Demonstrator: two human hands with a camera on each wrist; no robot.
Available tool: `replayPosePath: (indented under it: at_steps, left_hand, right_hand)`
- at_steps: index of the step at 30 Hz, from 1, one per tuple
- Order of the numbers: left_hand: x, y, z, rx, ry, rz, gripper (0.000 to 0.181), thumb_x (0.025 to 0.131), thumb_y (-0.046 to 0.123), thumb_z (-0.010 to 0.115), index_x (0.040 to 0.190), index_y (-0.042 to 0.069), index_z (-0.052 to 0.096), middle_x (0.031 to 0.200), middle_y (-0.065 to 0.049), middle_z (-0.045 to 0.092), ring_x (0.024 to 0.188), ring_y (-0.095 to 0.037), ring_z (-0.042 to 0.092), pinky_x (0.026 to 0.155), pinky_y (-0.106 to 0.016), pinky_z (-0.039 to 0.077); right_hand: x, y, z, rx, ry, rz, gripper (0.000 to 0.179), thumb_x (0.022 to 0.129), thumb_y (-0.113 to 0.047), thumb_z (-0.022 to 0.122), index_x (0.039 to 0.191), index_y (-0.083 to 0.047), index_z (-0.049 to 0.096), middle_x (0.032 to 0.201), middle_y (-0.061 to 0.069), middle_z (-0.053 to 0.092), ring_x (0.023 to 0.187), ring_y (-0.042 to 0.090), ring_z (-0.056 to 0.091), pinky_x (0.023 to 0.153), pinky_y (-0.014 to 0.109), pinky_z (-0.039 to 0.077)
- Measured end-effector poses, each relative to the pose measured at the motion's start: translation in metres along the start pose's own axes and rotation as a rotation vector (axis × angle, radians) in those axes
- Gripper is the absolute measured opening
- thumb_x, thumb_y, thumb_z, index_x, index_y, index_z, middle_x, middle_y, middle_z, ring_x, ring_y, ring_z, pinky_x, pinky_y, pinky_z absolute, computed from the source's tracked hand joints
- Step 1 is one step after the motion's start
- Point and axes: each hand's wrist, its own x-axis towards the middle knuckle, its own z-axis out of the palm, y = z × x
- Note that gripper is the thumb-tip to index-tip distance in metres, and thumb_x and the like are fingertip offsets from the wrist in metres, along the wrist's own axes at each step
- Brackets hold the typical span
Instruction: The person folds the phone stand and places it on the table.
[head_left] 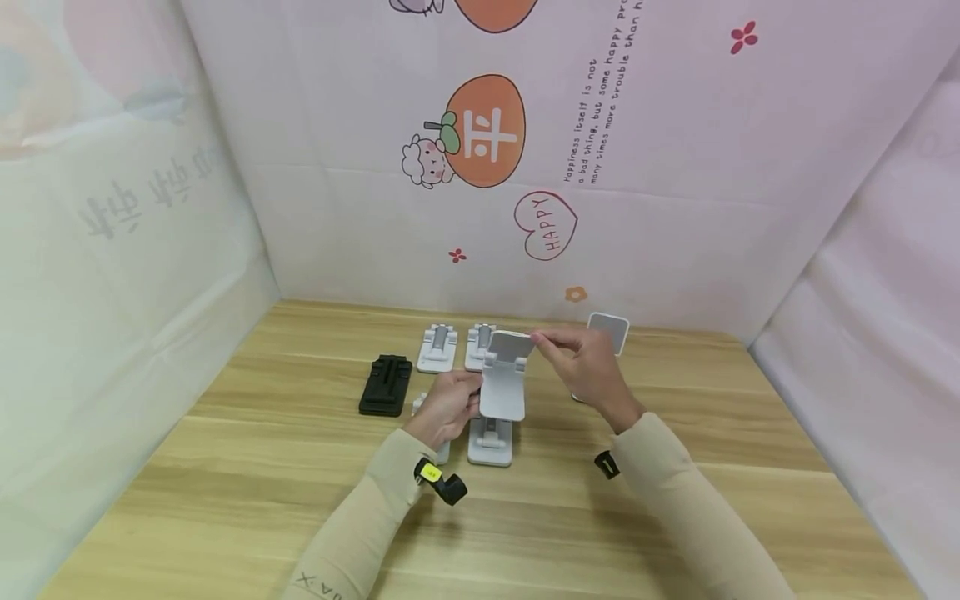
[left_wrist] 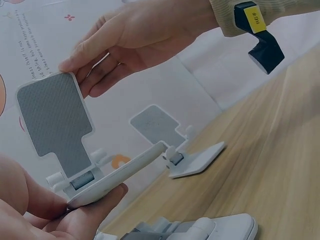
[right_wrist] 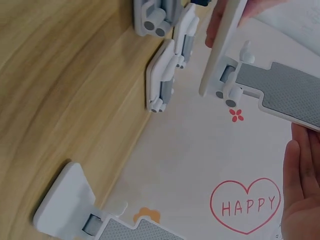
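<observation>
A white phone stand [head_left: 503,392] with a grey-padded plate is held up above the table by both hands, its plate swung up from the base. My left hand [head_left: 448,404] grips the base at its left edge, thumb on one face and fingers on the other, as the left wrist view shows. With thumb and fingertips, my right hand [left_wrist: 135,42] pinches the top corner of the grey-padded plate [left_wrist: 55,117]. Just below the held stand lies a folded white phone stand [head_left: 491,454]. Another folded one is mostly hidden behind my left hand.
Two folded white stands [head_left: 437,350] lie toward the back, beside a folded black stand [head_left: 386,386] at left. An unfolded white stand [left_wrist: 197,162] stands at the back right, partly behind my right hand in the head view. Printed cloth [head_left: 360,242] walls the wooden table [head_left: 262,500].
</observation>
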Motion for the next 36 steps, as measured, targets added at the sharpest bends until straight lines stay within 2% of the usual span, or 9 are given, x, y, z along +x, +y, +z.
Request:
replayPosePath:
  at_steps: [5, 8, 11, 14, 19, 21, 25, 33, 36]
  left_hand:
    - [0.005, -0.003, 0.0, -0.042, 0.021, -0.005, 0.041, 0.112, 0.004, 0.045, 0.146, -0.018, 0.047, 0.115, -0.019, 0.069, 0.088, -0.011, 0.065, 0.078, -0.02, 0.06]
    - [0.007, -0.004, 0.0, -0.047, 0.026, -0.004, 0.041, 0.112, 0.004, 0.045, 0.147, -0.017, 0.046, 0.13, -0.027, 0.067, 0.098, -0.015, 0.071, 0.085, -0.023, 0.063]
    - [0.006, -0.003, 0.0, -0.065, 0.027, 0.001, 0.04, 0.111, 0.002, 0.044, 0.145, -0.018, 0.047, 0.122, -0.024, 0.068, 0.091, -0.011, 0.069, 0.078, -0.019, 0.061]
    - [0.004, 0.0, 0.0, -0.104, 0.036, 0.006, 0.037, 0.111, 0.003, 0.044, 0.141, -0.018, 0.051, 0.106, -0.013, 0.068, 0.081, -0.007, 0.064, 0.072, -0.016, 0.059]
    - [0.001, 0.005, -0.002, -0.163, 0.037, 0.005, 0.027, 0.112, 0.018, 0.048, 0.113, -0.005, 0.061, 0.088, -0.003, 0.065, 0.077, -0.007, 0.065, 0.072, -0.019, 0.059]
    - [0.001, 0.007, -0.003, -0.163, 0.025, 0.001, 0.026, 0.11, 0.022, 0.052, 0.108, -0.001, 0.062, 0.085, -0.001, 0.067, 0.077, -0.007, 0.066, 0.071, -0.018, 0.059]
    - [0.002, 0.006, -0.004, -0.146, 0.015, 0.013, 0.027, 0.105, 0.018, 0.061, 0.116, -0.006, 0.067, 0.083, 0.0, 0.074, 0.075, -0.006, 0.071, 0.07, -0.017, 0.062]
    - [0.004, 0.005, -0.001, -0.127, 0.059, 0.014, 0.013, 0.104, 0.006, 0.061, 0.11, -0.005, 0.065, 0.08, 0.001, 0.064, 0.066, -0.003, 0.053, 0.056, -0.013, 0.046]
    - [0.004, 0.005, 0.0, -0.123, 0.063, 0.022, 0.019, 0.105, 0.004, 0.06, 0.118, -0.01, 0.064, 0.08, 0.002, 0.063, 0.065, -0.002, 0.052, 0.056, -0.013, 0.044]
  right_hand:
    - [-0.006, 0.002, 0.002, -0.04, -0.011, -0.11, 0.013, 0.097, -0.008, 0.076, 0.107, -0.005, 0.083, 0.108, 0.011, 0.082, 0.1, 0.029, 0.08, 0.088, 0.04, 0.066]
    - [-0.01, 0.001, 0.004, -0.074, -0.007, -0.18, 0.014, 0.096, -0.005, 0.077, 0.108, -0.005, 0.083, 0.109, 0.011, 0.082, 0.101, 0.029, 0.08, 0.087, 0.043, 0.066]
    - [-0.015, 0.001, 0.008, -0.104, 0.0, -0.261, 0.015, 0.094, -0.001, 0.078, 0.108, -0.003, 0.083, 0.111, 0.013, 0.081, 0.101, 0.03, 0.08, 0.088, 0.041, 0.065]
    - [-0.024, 0.002, 0.017, -0.162, 0.006, -0.359, 0.02, 0.09, 0.002, 0.079, 0.11, -0.001, 0.081, 0.112, 0.016, 0.08, 0.099, 0.03, 0.08, 0.086, 0.039, 0.065]
    - [-0.037, 0.004, 0.03, -0.242, 0.021, -0.478, 0.028, 0.085, 0.005, 0.083, 0.112, 0.002, 0.08, 0.112, 0.018, 0.08, 0.096, 0.03, 0.08, 0.079, 0.036, 0.066]
    - [-0.041, 0.004, 0.033, -0.26, 0.026, -0.488, 0.029, 0.083, 0.005, 0.084, 0.112, 0.002, 0.08, 0.112, 0.018, 0.08, 0.097, 0.03, 0.08, 0.08, 0.036, 0.066]
    - [-0.045, 0.002, 0.035, -0.308, 0.006, -0.494, 0.03, 0.083, 0.004, 0.084, 0.113, 0.001, 0.08, 0.115, 0.017, 0.08, 0.1, 0.029, 0.08, 0.083, 0.034, 0.066]
    - [-0.058, 0.007, 0.037, -0.333, -0.027, -0.507, 0.035, 0.079, 0.006, 0.086, 0.114, 0.002, 0.08, 0.116, 0.017, 0.079, 0.101, 0.03, 0.079, 0.084, 0.034, 0.065]
    - [-0.062, 0.009, 0.038, -0.354, -0.032, -0.52, 0.036, 0.079, 0.005, 0.087, 0.114, 0.002, 0.08, 0.117, 0.017, 0.079, 0.102, 0.03, 0.079, 0.085, 0.034, 0.065]
